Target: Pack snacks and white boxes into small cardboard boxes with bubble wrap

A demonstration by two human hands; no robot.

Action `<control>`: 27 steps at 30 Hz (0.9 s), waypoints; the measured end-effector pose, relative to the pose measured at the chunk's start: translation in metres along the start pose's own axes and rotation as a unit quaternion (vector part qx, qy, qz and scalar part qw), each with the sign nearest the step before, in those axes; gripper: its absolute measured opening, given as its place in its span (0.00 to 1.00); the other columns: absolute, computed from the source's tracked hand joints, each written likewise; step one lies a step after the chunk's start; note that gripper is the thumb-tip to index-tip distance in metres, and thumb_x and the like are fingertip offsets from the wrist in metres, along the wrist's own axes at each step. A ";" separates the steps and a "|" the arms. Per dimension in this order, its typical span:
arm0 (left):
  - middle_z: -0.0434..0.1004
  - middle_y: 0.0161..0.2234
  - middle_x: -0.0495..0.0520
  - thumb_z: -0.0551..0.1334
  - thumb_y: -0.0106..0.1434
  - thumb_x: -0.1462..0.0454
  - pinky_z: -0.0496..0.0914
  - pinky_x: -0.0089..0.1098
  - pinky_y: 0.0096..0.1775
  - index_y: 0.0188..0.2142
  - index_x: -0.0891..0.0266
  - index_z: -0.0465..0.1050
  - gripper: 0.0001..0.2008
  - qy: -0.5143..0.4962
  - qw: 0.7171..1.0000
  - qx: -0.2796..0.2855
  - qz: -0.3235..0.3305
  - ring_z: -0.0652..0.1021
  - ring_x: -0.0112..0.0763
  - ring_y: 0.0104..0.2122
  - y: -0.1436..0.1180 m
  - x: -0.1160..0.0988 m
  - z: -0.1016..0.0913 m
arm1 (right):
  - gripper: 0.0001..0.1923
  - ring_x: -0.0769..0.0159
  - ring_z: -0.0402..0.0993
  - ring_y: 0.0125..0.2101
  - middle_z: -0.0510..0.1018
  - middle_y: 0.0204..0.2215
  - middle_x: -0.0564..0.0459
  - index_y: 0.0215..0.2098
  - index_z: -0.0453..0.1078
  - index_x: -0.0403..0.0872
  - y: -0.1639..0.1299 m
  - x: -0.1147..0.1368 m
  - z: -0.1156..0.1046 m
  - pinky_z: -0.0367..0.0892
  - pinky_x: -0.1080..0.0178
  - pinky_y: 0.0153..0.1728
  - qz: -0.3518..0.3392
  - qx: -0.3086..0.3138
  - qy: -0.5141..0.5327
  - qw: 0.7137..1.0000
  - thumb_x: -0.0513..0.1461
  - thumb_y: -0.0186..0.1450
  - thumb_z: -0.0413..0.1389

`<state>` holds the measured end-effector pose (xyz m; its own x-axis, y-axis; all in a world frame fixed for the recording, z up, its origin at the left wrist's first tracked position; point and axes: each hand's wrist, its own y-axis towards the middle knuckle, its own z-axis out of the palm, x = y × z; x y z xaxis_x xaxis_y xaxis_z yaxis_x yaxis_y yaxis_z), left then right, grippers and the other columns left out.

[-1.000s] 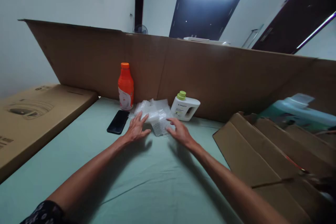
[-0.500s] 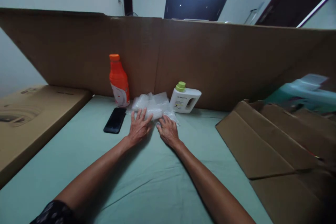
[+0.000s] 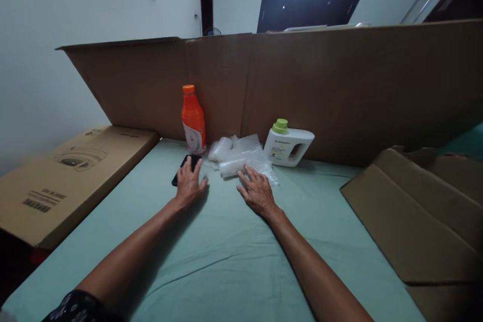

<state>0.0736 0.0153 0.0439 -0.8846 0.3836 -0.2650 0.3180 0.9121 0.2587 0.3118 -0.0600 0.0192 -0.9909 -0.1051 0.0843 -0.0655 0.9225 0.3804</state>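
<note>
My left hand [image 3: 188, 184] lies flat with fingers spread on a black phone [image 3: 184, 165], which it mostly covers. My right hand [image 3: 257, 190] rests palm down on the green sheet [image 3: 226, 256], its fingertips on the near edge of a pile of clear plastic wrap [image 3: 241, 157]. Neither hand grips anything. An orange bottle [image 3: 193, 121] stands upright just behind the phone. A white jug with a green cap [image 3: 287, 144] stands right of the plastic pile.
A tall cardboard wall [image 3: 302, 90] runs across the back. A flat printed cardboard box [image 3: 71, 173] lies at the left edge. Folded cardboard pieces [image 3: 418, 211] are stacked on the right.
My left hand slid left off the plastic pile onto the phone. My right hand drew back slightly to the pile's near edge. The camera view shifted left.
</note>
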 end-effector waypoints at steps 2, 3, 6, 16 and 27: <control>0.52 0.68 0.74 0.60 0.64 0.57 0.55 0.54 0.62 0.69 0.66 0.51 0.37 0.019 0.998 -0.005 -0.061 0.60 0.59 0.66 0.003 0.018 -0.005 | 0.25 0.48 0.58 0.65 0.61 0.68 0.39 0.64 0.66 0.47 0.000 -0.001 0.000 0.53 0.47 0.60 0.003 0.003 0.007 1.000 0.44 0.70 0.53; 0.57 0.66 0.74 0.59 0.64 0.57 0.58 0.53 0.61 0.68 0.67 0.51 0.37 0.026 0.996 -0.001 -0.081 0.63 0.60 0.64 0.006 0.025 -0.006 | 0.25 0.48 0.58 0.65 0.61 0.68 0.39 0.64 0.66 0.46 0.001 -0.001 0.000 0.53 0.47 0.60 0.004 0.005 0.010 1.000 0.43 0.70 0.53; 0.69 0.59 0.71 0.57 0.64 0.59 0.65 0.49 0.55 0.68 0.66 0.52 0.35 0.034 0.993 0.019 -0.110 0.71 0.57 0.57 0.012 0.030 -0.008 | 0.25 0.48 0.58 0.65 0.61 0.68 0.39 0.64 0.66 0.46 0.000 0.000 -0.003 0.53 0.48 0.60 0.005 0.008 0.014 1.000 0.43 0.69 0.53; 0.69 0.58 0.73 0.55 0.64 0.60 0.64 0.55 0.54 0.67 0.69 0.55 0.33 0.048 0.992 0.008 -0.113 0.70 0.60 0.57 0.012 0.026 -0.007 | 0.24 0.49 0.58 0.65 0.62 0.67 0.39 0.63 0.67 0.47 -0.001 -0.001 -0.003 0.54 0.48 0.60 0.003 0.000 0.023 1.000 0.43 0.70 0.53; 0.51 0.71 0.62 0.60 0.67 0.56 0.51 0.49 0.66 0.66 0.57 0.61 0.29 -0.011 0.989 0.001 0.146 0.52 0.48 0.70 0.000 -0.057 0.022 | 0.23 0.49 0.60 0.63 0.64 0.66 0.39 0.61 0.68 0.46 -0.005 -0.002 -0.007 0.51 0.48 0.60 0.006 -0.073 0.033 0.997 0.42 0.69 0.55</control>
<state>0.1316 -0.0030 0.0383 -0.7478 0.6336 -0.1986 0.5592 0.7622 0.3261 0.3146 -0.0673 0.0231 -0.9813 -0.1237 0.1474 -0.0319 0.8600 0.5093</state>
